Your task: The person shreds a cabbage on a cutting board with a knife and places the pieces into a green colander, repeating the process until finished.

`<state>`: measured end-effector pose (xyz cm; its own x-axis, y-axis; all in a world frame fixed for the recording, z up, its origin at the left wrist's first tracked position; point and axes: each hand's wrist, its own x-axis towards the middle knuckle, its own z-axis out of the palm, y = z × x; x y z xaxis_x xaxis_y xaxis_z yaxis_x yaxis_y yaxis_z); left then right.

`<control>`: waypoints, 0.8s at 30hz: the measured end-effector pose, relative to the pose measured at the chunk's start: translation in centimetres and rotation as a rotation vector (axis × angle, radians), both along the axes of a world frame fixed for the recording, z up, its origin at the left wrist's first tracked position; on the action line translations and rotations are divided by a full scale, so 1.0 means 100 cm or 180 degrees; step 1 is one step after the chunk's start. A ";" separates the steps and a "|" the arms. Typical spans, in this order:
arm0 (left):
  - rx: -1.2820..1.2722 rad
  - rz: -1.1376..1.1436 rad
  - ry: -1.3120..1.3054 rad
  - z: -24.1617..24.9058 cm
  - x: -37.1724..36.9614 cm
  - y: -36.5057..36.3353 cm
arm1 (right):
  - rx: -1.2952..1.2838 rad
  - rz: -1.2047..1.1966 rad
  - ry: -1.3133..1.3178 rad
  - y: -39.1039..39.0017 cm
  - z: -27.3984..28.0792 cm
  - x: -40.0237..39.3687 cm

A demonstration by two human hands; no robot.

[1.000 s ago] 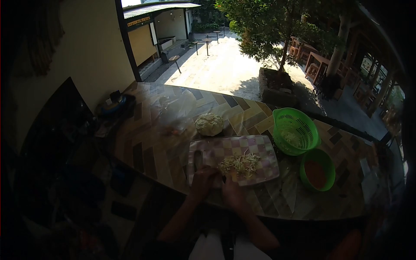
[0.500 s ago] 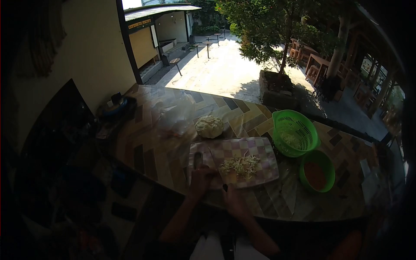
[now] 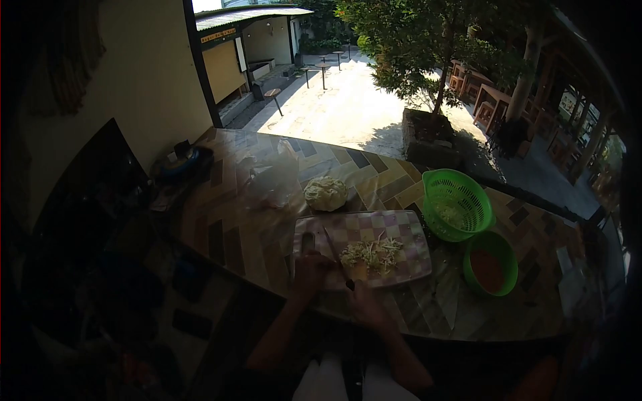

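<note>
My right hand (image 3: pixel 366 304) is closed around the dark handle of a knife (image 3: pixel 338 259), whose blade points away across the cutting board. Near the board's left end, my left hand (image 3: pixel 313 271) has its fingers curled beside the blade; shadow hides what they may hold. The checkered cutting board (image 3: pixel 414 264) carries a loose heap of pale shredded cabbage (image 3: pixel 372 254) right of the knife. Just beyond the board sits a pale, cut-looking cabbage (image 3: pixel 326 194).
A green colander (image 3: pixel 438 230) with pale shreds inside stands right of the board. In front of it is a green bowl (image 3: pixel 513 267) holding something orange. A clear plastic bag (image 3: pixel 274 177) lies at the back left of the patterned table (image 3: pixel 254 247).
The view has shifted slightly, and the blade shows more clearly beside my left hand. Both hands stay nearly in place, and the shredded heap looks the same.
</note>
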<state>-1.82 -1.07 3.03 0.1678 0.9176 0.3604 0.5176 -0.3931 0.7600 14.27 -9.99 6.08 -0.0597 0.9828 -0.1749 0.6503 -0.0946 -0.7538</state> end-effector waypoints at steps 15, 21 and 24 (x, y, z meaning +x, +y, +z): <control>0.0082 -0.0126 -0.0018 0.008 0.001 -0.010 | -0.0009 0.0074 0.0156 0.004 0.018 0.001; 0.0147 -0.0177 0.0034 0.002 -0.001 -0.008 | -0.0070 -0.0221 -0.0041 0.008 -0.012 -0.022; 0.0245 -0.0110 -0.0190 -0.004 -0.001 -0.010 | -0.0073 -0.0040 -0.0174 0.027 -0.004 -0.015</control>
